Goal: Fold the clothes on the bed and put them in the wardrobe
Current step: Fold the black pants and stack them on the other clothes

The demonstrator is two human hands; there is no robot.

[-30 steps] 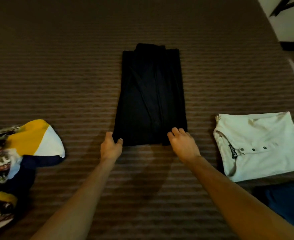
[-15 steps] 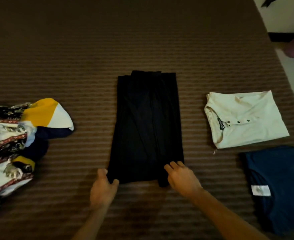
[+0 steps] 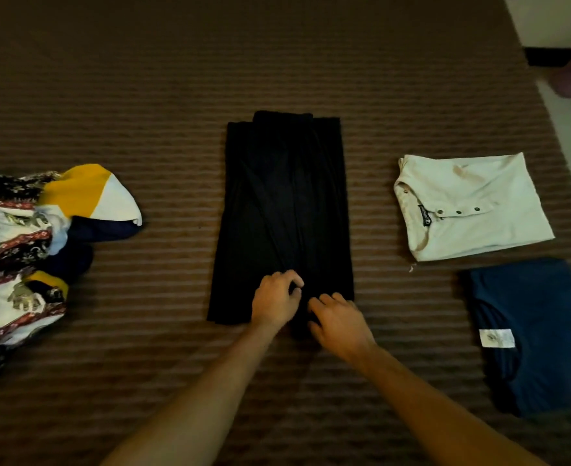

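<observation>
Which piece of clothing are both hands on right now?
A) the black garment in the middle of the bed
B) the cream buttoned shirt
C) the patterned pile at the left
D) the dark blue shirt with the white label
A: the left hand and the right hand both rest at the near end of the long black garment; the other clothes lie untouched.

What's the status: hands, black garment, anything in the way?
Left hand pinching black garment near its bottom edge. Right hand resting on it, fingers relaxed. Garment half-folded on bed. Nothing blocking.
</observation>
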